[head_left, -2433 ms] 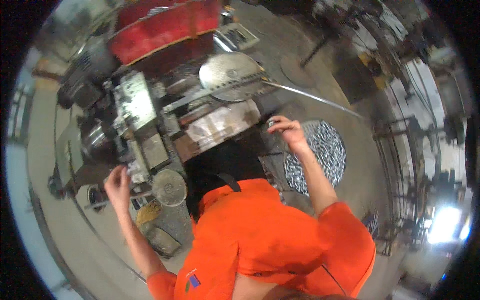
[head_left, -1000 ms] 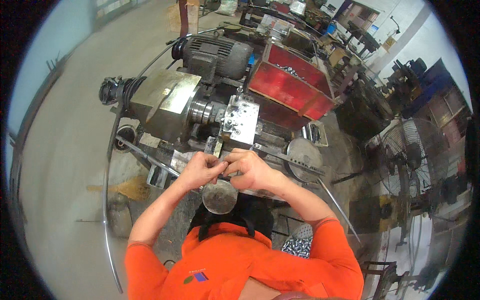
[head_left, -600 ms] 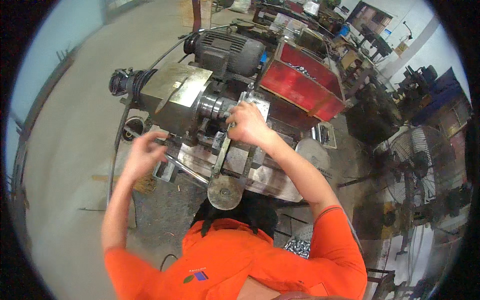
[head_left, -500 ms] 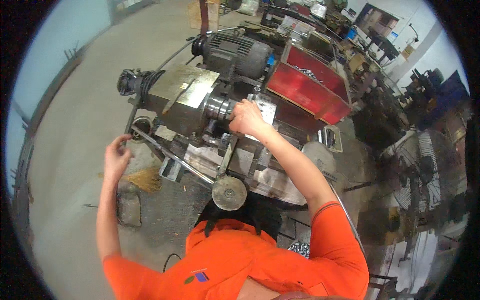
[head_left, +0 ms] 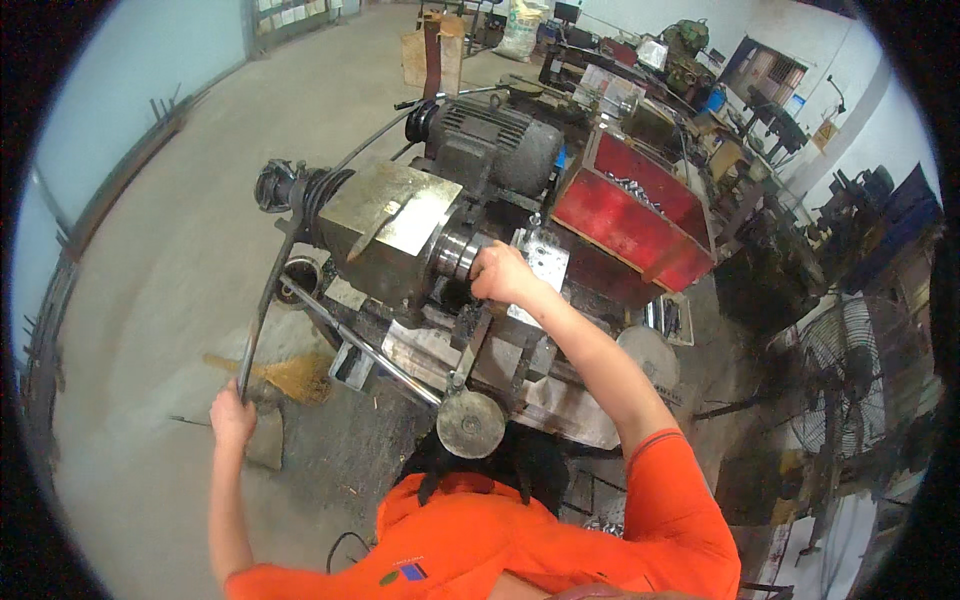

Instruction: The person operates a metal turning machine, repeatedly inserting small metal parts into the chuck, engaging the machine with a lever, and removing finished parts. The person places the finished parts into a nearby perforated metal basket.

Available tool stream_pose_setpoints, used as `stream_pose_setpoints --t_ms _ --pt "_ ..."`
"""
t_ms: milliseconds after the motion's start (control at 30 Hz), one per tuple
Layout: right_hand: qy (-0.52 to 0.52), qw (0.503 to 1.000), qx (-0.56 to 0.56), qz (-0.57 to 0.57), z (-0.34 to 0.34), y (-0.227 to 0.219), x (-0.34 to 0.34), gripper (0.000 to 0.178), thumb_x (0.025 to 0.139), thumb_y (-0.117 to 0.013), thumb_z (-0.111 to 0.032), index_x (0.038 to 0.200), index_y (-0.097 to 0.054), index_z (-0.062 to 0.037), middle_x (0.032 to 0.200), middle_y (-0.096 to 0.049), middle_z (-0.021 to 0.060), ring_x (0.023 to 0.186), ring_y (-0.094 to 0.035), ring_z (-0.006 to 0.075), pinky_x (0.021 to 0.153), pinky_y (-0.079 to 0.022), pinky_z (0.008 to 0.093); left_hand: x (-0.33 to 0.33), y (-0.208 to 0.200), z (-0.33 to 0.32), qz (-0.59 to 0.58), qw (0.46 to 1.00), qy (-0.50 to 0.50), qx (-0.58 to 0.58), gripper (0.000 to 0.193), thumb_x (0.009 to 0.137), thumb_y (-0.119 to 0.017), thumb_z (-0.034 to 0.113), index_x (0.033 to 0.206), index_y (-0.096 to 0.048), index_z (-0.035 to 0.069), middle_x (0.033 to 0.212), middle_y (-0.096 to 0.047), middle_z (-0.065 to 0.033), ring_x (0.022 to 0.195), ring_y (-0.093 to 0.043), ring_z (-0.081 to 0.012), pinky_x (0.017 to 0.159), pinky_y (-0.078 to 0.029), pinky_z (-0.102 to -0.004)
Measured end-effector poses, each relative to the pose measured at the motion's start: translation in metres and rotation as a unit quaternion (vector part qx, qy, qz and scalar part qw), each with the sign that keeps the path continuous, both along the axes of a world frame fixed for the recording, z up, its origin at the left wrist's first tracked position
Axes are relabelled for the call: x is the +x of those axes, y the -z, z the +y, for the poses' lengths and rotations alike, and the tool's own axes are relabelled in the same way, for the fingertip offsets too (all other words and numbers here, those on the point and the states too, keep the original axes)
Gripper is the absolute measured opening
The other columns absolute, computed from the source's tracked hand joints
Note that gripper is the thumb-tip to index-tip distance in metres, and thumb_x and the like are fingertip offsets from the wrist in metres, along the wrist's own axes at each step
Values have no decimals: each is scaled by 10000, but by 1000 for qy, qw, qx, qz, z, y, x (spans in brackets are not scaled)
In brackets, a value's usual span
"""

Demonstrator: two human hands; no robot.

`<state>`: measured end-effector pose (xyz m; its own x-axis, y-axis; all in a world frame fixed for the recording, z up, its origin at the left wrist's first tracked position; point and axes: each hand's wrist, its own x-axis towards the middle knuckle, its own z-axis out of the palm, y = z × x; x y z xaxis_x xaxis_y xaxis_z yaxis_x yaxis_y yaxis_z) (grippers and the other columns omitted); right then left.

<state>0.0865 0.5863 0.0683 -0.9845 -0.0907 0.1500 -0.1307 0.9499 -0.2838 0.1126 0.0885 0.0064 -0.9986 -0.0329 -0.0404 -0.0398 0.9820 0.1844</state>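
My left hand (head_left: 233,414) is closed around the lower end of a long dark metal lever (head_left: 264,315), which runs up to the left end of a small lathe. The lathe's headstock (head_left: 375,265) has a flat metal plate (head_left: 420,218) on top with a thin dark tool lying on it. At the shiny round spindle nose (head_left: 456,254), my right hand (head_left: 502,273) is closed with its fingers against the front. Whatever those fingers hold is hidden by the hand. Right beside that hand sits a pale metal block (head_left: 545,262) on the slide.
Behind the lathe stand a ribbed electric motor (head_left: 495,140) and a red bin (head_left: 625,225) with small metal parts. A bar (head_left: 370,350) and round disc (head_left: 470,423) are close to my body. A broom head (head_left: 295,378) lies at left, a caged fan (head_left: 840,375) stands at right.
My left hand was open and empty beside the lathe; now it grips the lever, which has swung out toward me. My right hand stays at the spindle nose. The view has shifted slightly.
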Motion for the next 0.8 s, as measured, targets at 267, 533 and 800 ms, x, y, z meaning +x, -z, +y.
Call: stream_pose_setpoints --t_ms 267,533,800 --pt "2 1000 21 13 -2 2 -1 193 520 -597 -154 659 -698 -67 756 -660 131 838 -582 320 757 -491 391 -126 22 -149 187 942 97 -263 75 706 -583 62 780 -591 67 739 -636 -143 625 -618 -346 589 -497 -429" --pt "-47 990 -31 129 5 -8 35 311 512 -626 -155 800 -670 -47 983 -613 116 849 -539 326 714 -453 406 -135 17 -66 334 919 184 97 249 768 -538 46 999 -631 36 895 -639 -177 840 -623 -316 731 -496 -396" --pt "79 973 -56 212 69 -15 199 337 539 -643 -143 856 -655 -29 1011 -614 160 881 -561 347 768 -471 409 -71 178 120 -97 975 196 43 395 732 -641 379 888 -635 17 955 -636 -213 925 -604 -370 784 -476 -447"
